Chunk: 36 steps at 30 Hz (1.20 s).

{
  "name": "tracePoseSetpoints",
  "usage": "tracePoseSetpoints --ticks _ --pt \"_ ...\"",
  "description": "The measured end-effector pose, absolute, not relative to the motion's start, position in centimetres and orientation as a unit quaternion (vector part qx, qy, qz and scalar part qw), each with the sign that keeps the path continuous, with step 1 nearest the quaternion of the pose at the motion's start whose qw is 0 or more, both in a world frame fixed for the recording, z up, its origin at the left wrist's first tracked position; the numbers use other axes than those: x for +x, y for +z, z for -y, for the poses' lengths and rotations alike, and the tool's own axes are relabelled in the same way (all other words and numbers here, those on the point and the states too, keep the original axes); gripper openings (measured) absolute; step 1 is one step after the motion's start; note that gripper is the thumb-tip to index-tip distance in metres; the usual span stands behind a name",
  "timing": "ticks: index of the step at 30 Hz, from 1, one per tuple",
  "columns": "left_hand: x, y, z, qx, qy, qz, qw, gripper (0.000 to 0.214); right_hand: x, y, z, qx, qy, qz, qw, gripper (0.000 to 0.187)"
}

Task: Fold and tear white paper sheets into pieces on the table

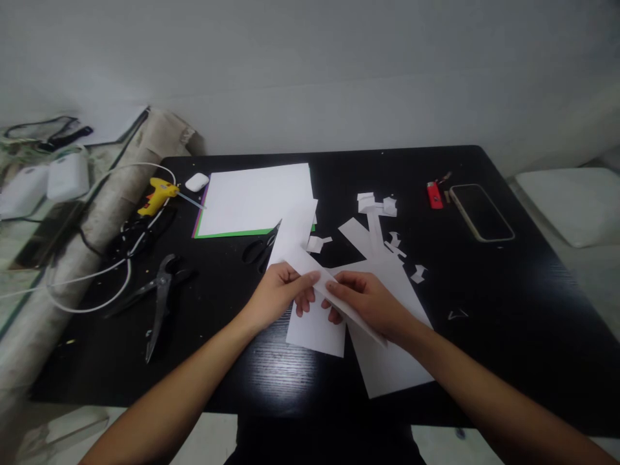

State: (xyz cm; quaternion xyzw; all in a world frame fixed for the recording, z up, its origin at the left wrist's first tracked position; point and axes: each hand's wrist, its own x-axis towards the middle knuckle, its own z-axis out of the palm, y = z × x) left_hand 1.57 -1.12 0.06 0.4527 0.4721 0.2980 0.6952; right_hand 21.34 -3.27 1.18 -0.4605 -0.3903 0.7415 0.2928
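A folded strip of white paper (346,303) is held between both hands above the table. My left hand (285,284) pinches its upper left part, thumb on top. My right hand (361,294) grips the strip further along, its thumb close to the left one. Beneath the hands lie white paper sheets (400,349), with another piece (317,332) at their left. Just beyond my left hand a long white paper piece (295,229) slants away, partly over black scissors (259,248). Small folded paper pieces (375,205) and scraps (419,274) lie past my right hand.
On the black table (484,361) are a stack of paper (256,200), a yellow glue gun (157,197), its white cable (128,278), pliers (162,290) and a white case (197,182). A red lighter (434,195) and a phone (482,213) lie at the right.
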Motion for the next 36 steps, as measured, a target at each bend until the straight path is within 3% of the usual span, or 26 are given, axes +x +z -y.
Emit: tracePoseSetpoints --ticks 17,19,22,26,29,32,36 --pt "-0.5 0.6 0.0 0.463 0.371 -0.488 0.641 0.037 22.3 1.1 2.4 -0.487 0.724 0.398 0.284 0.031" --pt "-0.8 0.6 0.0 0.475 0.385 -0.484 0.626 0.037 22.8 0.8 2.1 -0.502 0.703 0.394 0.314 0.032" --pt "-1.0 0.8 0.1 0.495 0.388 -0.461 0.626 0.032 23.5 0.7 1.4 -0.534 0.647 0.343 0.423 0.032" --pt "-1.1 1.3 0.4 0.539 0.297 -0.397 0.681 0.02 24.4 0.7 0.6 -0.533 0.612 0.249 0.529 0.033" --pt "-1.6 1.7 0.4 0.568 0.21 -0.319 0.729 0.042 24.8 0.5 0.2 -0.52 0.609 0.231 0.553 0.031" --pt "-2.0 1.7 0.1 0.534 0.218 -0.275 0.769 0.069 25.0 0.2 0.0 -0.519 0.61 0.246 0.546 0.034" --pt "-1.7 1.2 -0.1 0.466 0.258 -0.304 0.79 0.078 24.5 0.3 0.7 -0.514 0.641 0.283 0.495 0.045"
